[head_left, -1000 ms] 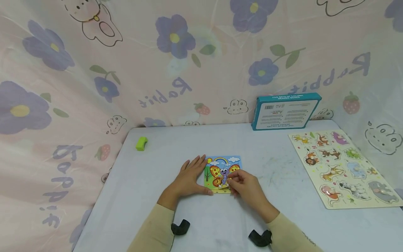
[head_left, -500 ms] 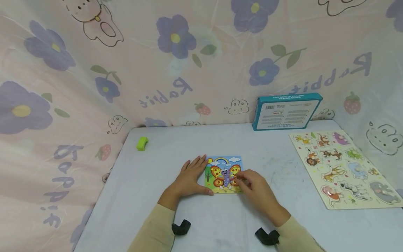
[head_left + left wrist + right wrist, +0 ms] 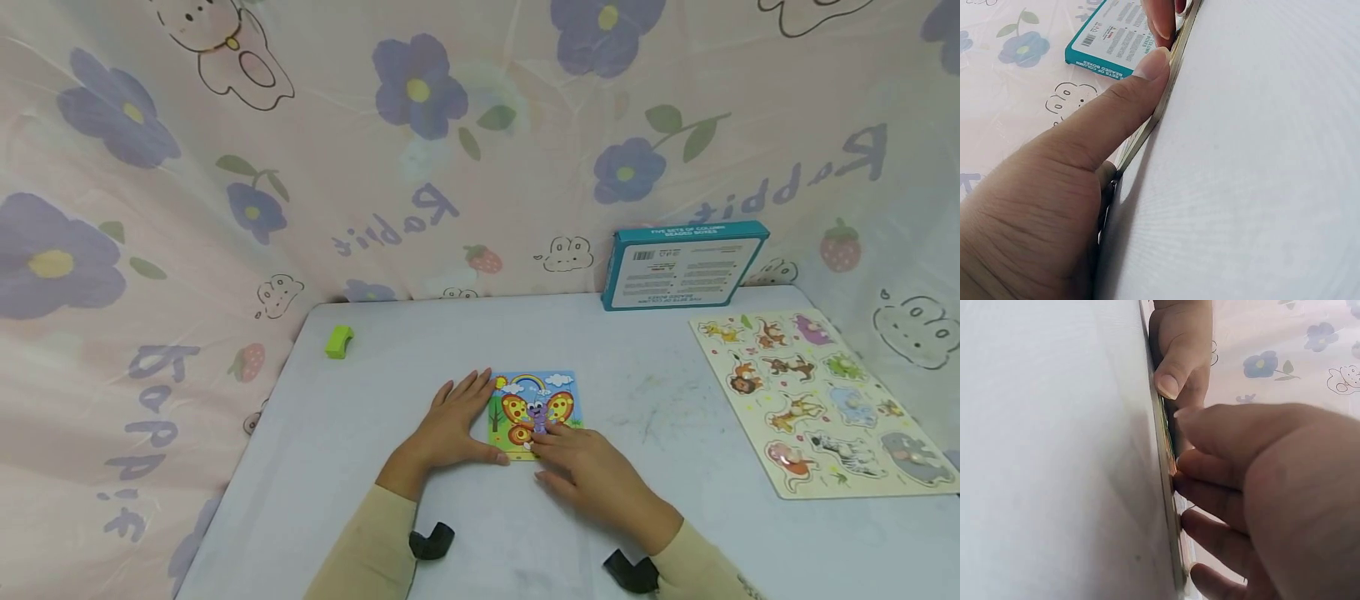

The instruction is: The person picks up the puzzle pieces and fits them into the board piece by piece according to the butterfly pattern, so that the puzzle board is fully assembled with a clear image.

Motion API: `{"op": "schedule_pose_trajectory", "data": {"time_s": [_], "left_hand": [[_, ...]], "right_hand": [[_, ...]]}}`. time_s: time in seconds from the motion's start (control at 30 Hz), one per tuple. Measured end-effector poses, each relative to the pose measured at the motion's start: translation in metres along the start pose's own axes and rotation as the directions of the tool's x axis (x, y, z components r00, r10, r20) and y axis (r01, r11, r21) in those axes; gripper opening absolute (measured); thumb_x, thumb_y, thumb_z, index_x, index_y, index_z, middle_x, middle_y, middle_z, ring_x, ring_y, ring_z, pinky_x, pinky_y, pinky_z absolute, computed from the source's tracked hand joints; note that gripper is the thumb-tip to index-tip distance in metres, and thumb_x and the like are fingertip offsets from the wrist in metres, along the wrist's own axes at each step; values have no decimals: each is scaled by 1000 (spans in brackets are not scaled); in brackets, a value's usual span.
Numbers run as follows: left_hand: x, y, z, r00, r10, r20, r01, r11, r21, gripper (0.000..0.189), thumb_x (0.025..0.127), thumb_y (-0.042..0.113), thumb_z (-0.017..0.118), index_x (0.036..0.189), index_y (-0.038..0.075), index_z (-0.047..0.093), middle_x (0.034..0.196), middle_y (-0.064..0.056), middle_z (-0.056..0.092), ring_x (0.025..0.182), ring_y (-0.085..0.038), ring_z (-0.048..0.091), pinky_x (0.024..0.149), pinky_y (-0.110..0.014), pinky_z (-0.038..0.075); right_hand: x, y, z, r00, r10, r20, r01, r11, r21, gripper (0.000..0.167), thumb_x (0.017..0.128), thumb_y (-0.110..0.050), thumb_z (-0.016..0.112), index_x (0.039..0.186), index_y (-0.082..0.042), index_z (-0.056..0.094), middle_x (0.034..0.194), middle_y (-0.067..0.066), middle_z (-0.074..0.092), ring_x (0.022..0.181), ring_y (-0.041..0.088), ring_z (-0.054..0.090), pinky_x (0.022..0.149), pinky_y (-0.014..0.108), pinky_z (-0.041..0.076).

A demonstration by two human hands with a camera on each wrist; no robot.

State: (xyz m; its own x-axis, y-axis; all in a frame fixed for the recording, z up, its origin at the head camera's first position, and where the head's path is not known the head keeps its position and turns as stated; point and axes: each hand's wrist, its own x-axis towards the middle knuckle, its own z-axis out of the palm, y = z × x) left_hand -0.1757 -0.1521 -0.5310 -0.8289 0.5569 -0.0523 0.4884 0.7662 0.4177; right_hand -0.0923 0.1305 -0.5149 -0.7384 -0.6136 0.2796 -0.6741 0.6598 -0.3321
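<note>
A small square butterfly puzzle (image 3: pixel 558 403) lies flat on the white table, showing a rainbow, clouds and a tree. My left hand (image 3: pixel 448 429) lies along its left side with fingers extended, the thumb at the lower left corner. In the left wrist view that thumb (image 3: pixel 1125 94) sits on the puzzle's edge. My right hand (image 3: pixel 596 471) lies over the lower right part, its fingertips touching the surface near the butterfly's body and hiding the lower right wing. From the right wrist view, several fingers (image 3: pixel 1219 531) rest side by side on the board, the thumb held apart.
A larger animal puzzle board (image 3: pixel 817 400) lies on the table to the right. A teal and white box (image 3: pixel 682 265) stands at the back against the patterned curtain (image 3: pixel 510 167). A small green arched block (image 3: pixel 339 342) sits at the back left.
My right hand was pinching at a raised part low on the puzzle, moved right, then came back left with its fingers laid on the lower right area. The left hand has stayed put.
</note>
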Motion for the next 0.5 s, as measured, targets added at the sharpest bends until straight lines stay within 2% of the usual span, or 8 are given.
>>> {"op": "schedule_pose_trajectory", "data": {"time_s": [0.23,0.33,0.5], "left_hand": [[0,-1,0,1000,-6,1,6,1000,-8,133,76,84,79,175,16,23,182,5,9,165,-14,0,131,-48,-2],[0,0,0,1000,-7,4,7,1000,-19,133,76,84,80,175,16,23,182,5,9,165,-14,0,130,-48,-2],[0,0,1,1000,-3,1,3,999,-32,134,75,84,80,175,16,23,182,5,9,165,-14,0,130,-48,-3]], "right_hand": [[1,3,2,1000,4,-19,-3,998,62,36,101,-24,79,131,-5,80,138,6,73,136,35,63,108,59,51],[0,6,3,997,77,-8,-74,984,161,36,102,-23,78,135,-8,78,140,4,72,136,32,63,110,59,51],[-1,12,-3,972,231,-30,-210,925,315,39,105,-20,76,143,-9,73,145,3,69,137,28,62,112,54,50]]}}
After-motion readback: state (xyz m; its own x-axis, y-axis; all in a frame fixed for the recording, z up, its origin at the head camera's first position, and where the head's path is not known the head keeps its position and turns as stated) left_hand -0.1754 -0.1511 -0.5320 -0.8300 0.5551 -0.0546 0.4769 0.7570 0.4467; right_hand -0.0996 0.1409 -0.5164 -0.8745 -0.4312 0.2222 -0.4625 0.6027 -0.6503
